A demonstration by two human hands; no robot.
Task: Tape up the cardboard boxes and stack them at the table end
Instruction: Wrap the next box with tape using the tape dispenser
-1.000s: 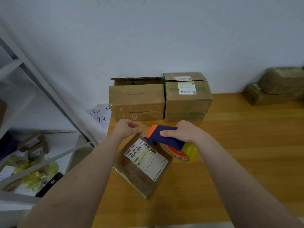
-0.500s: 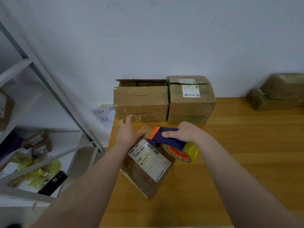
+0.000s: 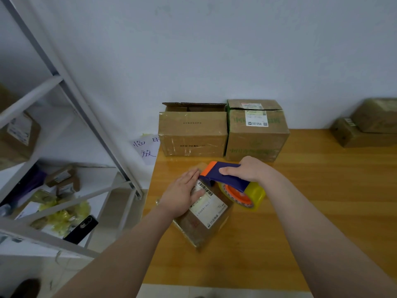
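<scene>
Head view: left hand [image 3: 183, 193] flat on small box [image 3: 207, 225], left side of table [image 3: 322, 201]; right hand [image 3: 252, 171] grips tape dispenser [image 3: 228, 179] at its far edge. Two bigger boxes [image 3: 193, 134] behind at wall, two wrapped parcels [image 3: 365, 127] right, shelving [image 3: 64, 87] left.

It looked like a small parcel storeroom: labelled cardboard boxes [image 3: 193, 134] stood on a wooden table [image 3: 322, 190] against a plain white wall [image 3: 214, 50], beside a metal shelf rack [image 3: 62, 80] holding more packages [image 3: 62, 179].
</scene>
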